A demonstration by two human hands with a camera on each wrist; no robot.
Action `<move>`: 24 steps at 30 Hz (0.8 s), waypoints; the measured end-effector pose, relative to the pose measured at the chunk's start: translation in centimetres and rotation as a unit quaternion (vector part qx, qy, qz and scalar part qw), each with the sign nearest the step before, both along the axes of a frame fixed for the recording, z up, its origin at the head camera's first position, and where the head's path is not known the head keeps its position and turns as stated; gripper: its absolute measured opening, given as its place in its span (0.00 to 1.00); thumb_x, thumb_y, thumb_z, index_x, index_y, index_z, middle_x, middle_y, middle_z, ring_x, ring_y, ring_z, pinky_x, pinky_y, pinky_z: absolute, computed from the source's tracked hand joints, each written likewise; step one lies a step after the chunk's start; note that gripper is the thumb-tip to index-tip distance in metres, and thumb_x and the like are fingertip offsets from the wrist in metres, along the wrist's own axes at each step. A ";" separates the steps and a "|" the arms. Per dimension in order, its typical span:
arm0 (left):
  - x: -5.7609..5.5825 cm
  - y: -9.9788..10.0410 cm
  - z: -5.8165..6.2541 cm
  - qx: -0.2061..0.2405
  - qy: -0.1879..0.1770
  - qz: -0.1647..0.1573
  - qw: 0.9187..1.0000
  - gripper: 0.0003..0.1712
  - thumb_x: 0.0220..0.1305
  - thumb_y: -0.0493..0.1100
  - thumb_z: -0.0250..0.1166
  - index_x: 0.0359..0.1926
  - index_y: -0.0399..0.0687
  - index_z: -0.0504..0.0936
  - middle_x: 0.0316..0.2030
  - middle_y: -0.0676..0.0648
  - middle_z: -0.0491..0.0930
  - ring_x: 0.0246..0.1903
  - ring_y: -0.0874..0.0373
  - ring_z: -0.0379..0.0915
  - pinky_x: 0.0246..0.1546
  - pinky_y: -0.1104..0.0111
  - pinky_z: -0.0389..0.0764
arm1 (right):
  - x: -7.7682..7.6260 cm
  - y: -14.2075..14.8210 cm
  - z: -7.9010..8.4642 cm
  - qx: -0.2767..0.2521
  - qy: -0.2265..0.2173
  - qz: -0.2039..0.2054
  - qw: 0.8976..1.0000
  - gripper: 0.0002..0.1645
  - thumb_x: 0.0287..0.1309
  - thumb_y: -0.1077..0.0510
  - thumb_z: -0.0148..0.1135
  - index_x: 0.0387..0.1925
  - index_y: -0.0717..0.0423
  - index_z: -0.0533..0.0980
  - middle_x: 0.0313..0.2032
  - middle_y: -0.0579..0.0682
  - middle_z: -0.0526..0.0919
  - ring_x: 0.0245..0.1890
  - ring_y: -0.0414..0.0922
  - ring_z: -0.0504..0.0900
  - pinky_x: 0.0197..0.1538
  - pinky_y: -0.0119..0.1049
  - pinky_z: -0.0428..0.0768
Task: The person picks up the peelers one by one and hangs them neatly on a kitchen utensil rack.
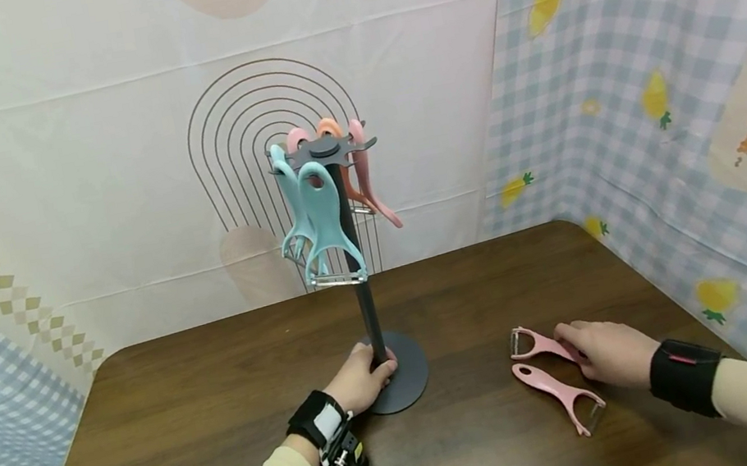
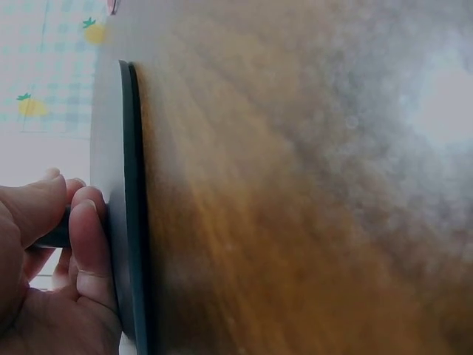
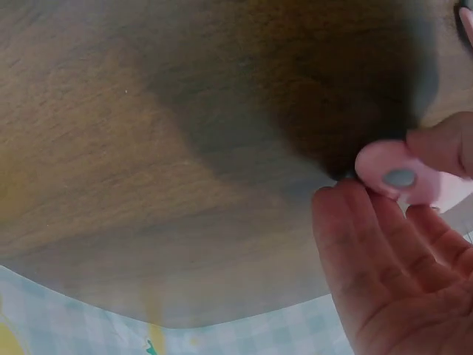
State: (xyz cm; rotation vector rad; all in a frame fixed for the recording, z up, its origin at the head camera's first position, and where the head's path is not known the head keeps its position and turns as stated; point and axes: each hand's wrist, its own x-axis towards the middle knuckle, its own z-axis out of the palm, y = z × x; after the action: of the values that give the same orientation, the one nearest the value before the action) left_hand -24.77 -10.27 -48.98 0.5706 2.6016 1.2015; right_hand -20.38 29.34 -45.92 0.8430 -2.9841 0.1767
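Observation:
My left hand [image 1: 360, 378] grips the dark pole [image 1: 366, 305] of a stand, low down by its round base [image 1: 411, 376]. In the left wrist view, the thumb and fingers curl round the pole close to the base plate [image 2: 114, 170]. At the right, my right hand [image 1: 613, 350] pinches the handle of a pink peeler [image 1: 543, 343], whose blade end points left. The right wrist view shows the handle's holed end [image 3: 380, 166] between thumb and fingers. Just in front of it lies a second pink peeler [image 1: 548, 383], its blade toward the near right.
Several peelers hang from the stand's hooked top [image 1: 326, 150]: light blue peelers [image 1: 324, 208] in front, an orange peeler [image 1: 328, 128] and pink peelers [image 1: 366, 172] behind. The wooden table [image 1: 222, 393] ends at a patterned cloth [image 1: 431, 131] at the back and sides.

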 end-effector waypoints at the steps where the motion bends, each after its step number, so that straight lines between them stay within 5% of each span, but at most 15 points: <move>1: 0.0 0.0 0.0 -0.001 0.000 0.001 1.000 0.07 0.70 0.41 0.55 0.36 0.45 0.78 0.33 0.45 0.70 0.30 0.57 0.69 0.33 0.64 0.71 | 0.0 0.0 -0.1 0.001 0.001 -0.001 1.000 0.17 0.42 0.66 0.69 0.34 0.53 0.72 0.24 0.41 0.71 0.21 0.36 0.67 0.21 0.34 0.69; 8: 0.1 0.0 0.2 -0.002 -0.001 0.006 1.000 0.07 0.70 0.41 0.56 0.36 0.44 0.78 0.33 0.45 0.70 0.30 0.57 0.68 0.33 0.64 0.71 | -0.2 0.0 -0.7 0.005 0.026 -0.032 0.999 0.18 0.42 0.65 0.66 0.40 0.56 0.74 0.26 0.46 0.78 0.24 0.40 0.73 0.24 0.40 0.74; 14: 0.1 0.0 0.2 -0.004 0.001 0.007 1.000 0.07 0.70 0.41 0.56 0.36 0.45 0.78 0.33 0.45 0.70 0.31 0.57 0.68 0.34 0.64 0.71 | -0.6 0.3 -1.3 0.000 0.087 -0.027 0.996 0.13 0.44 0.66 0.68 0.34 0.56 0.75 0.25 0.48 0.79 0.23 0.44 0.77 0.22 0.43 0.77; 24: 0.2 0.1 0.1 -0.003 0.013 0.004 1.000 0.07 0.70 0.40 0.55 0.37 0.43 0.78 0.32 0.44 0.71 0.29 0.59 0.69 0.34 0.64 0.71 | -1.5 0.9 -2.3 -0.035 0.090 -0.051 0.994 0.09 0.47 0.62 0.70 0.26 0.51 0.75 0.20 0.42 0.72 0.19 0.38 0.67 0.22 0.37 0.70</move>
State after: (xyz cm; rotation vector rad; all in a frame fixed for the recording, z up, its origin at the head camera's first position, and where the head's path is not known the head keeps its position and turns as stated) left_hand -24.53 -10.13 -48.85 0.5788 2.6311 1.1955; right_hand -21.84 30.21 -48.21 0.6598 -2.8257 0.1893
